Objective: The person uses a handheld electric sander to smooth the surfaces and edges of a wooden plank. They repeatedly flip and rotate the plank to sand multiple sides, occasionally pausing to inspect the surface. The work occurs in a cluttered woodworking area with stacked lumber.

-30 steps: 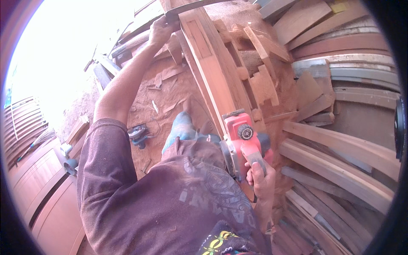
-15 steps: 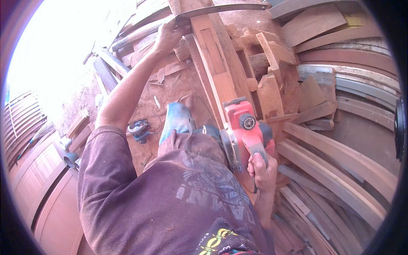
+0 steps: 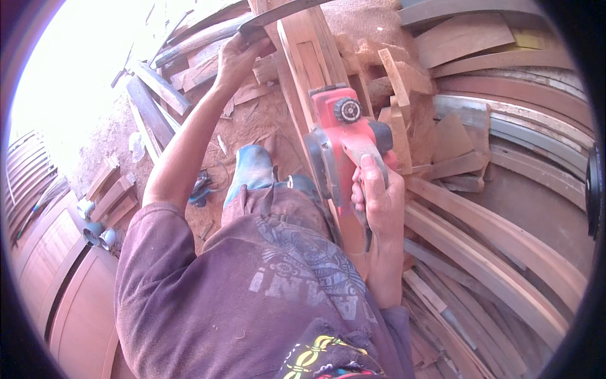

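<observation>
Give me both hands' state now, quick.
Left hand: closed on the far end of the wooden frame.
Right hand: closed around the red electric planer handle.

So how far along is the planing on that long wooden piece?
Sawdust is heaped by the far end, so some planing looks done. The right hand grips the red planer on the long wooden piece; the left hand steadies its far end. The stretch ahead of the planer remains.
</observation>
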A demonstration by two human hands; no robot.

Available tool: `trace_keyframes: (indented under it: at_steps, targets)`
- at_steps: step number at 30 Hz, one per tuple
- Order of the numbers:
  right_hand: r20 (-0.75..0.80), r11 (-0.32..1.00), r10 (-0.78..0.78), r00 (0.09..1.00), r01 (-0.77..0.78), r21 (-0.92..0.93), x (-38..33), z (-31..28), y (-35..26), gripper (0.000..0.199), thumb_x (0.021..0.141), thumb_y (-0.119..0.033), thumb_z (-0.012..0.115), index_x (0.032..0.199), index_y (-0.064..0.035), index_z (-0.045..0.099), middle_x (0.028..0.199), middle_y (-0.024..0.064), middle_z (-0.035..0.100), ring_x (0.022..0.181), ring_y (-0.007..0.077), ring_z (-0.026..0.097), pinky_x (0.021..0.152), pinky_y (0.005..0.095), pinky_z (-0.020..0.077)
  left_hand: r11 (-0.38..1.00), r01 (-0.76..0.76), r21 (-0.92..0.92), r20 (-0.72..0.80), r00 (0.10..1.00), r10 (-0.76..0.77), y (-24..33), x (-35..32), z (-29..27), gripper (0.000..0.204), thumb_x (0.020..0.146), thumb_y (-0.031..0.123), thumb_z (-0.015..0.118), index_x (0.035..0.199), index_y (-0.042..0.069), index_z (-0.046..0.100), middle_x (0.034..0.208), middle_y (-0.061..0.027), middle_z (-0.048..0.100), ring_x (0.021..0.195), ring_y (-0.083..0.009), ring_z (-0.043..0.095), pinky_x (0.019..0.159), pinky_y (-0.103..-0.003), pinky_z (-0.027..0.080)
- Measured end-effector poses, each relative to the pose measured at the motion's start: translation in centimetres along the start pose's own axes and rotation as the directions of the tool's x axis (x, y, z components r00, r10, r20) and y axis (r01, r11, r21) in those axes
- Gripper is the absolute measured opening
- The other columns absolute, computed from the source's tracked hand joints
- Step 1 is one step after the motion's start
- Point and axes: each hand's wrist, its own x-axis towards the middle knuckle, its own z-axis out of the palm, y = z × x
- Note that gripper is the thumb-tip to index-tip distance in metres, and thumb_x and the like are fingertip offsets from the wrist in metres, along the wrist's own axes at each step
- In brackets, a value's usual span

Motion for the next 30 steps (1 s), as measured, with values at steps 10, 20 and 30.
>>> trace_keyframes:
  at_steps: [10,20,30]
  targets:
    - [0.041,0.995,-0.095,0.995,0.096,-0.013,5.6,3.5,-4.5,0.049,0.107,-0.048,0.063,0.083,-0.0058,0.063,0.065,-0.0030,0.052,0.052,0.0041,0.048,0.045,0.0224,0.0356,0.992,0.097,-0.078,-0.291,0.950,-0.116,-0.5,-4.5,-5.9,0.031,0.095,0.014,0.081,0.122,0.002,0.073,0.109,-0.0070,0.078,0.095,-0.0114,0.073,0.081,-0.030,0.058]
    - [0.020,0.988,-0.154,0.988,0.154,0.006,11.0,6.5,-8.9,0.050,0.103,-0.043,0.068,0.068,-0.0078,0.061,0.055,-0.0064,0.048,0.046,0.0023,0.048,0.042,0.0235,0.0349,0.969,0.126,-0.214,-0.360,0.912,-0.198,-1.5,-7.7,-9.7,0.036,0.099,0.019,0.080,0.132,0.008,0.070,0.114,-0.0016,0.075,0.103,-0.0118,0.068,0.088,-0.029,0.055]
    - [0.139,0.959,-0.274,0.952,0.282,-0.041,19.1,10.1,-14.2,0.060,0.103,-0.056,0.062,0.117,0.0008,0.074,0.075,-0.0035,0.052,0.055,0.0052,0.046,0.047,0.0247,0.0376,0.971,0.165,-0.174,-0.424,0.877,-0.225,-2.0,-10.0,-11.8,0.035,0.099,0.014,0.080,0.130,0.002,0.071,0.118,-0.0054,0.076,0.106,-0.0120,0.069,0.096,-0.032,0.053]
